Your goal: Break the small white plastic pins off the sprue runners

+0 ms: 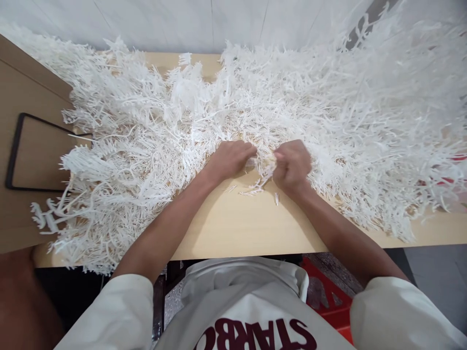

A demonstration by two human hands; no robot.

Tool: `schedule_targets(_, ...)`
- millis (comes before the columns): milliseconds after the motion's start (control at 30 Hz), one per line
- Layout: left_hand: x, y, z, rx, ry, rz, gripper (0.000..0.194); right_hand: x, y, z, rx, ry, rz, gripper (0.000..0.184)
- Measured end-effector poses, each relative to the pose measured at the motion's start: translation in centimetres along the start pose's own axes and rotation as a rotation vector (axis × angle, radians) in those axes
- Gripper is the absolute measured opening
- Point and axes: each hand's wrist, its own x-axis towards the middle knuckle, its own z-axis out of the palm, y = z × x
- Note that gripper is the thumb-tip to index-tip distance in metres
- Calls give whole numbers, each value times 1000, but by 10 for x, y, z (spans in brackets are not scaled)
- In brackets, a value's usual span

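A big heap of white branched plastic pieces (255, 102) covers most of a pale wooden table (233, 228). My left hand (230, 158) rests at the heap's near edge, its fingers curled into the white pieces. My right hand (293, 164) is a closed fist close beside it, gripping a small white branched piece (265, 171) that sticks out between the two hands. A few small loose white bits (251, 190) lie on the bare wood just in front of my hands.
A black rectangular frame (14, 150) lies on a darker wooden surface at the left. Red plastic (328, 301) shows under the table at the right. White wall panels run behind the table. The heap spills over the table's left front corner.
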Motion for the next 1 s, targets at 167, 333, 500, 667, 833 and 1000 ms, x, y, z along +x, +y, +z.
schedule_targets(167, 1, -1, 2, 3, 121, -108, 25, 8, -14, 0, 105, -87, 218, 23)
schedule_targets(333, -1, 1, 2, 39, 142, -116, 25, 14, -10, 4, 142, -272, 323, 43)
schedule_targets(500, -1, 2, 3, 63, 116, -27, 27, 11, -1, 4, 124, -340, 294, 27)
schedule_targets(667, 1, 2, 3, 57, 78, 5, 25, 10, 4, 3, 123, -424, 186, 24)
schedule_targets(833, 3, 3, 0, 29, 106, -11, 34, 5, 0, 2, 190, -257, 188, 22)
schedule_targets(1000, 3, 5, -2, 6, 99, 13, 35, 3, -5, 2, 276, -105, 258, 18)
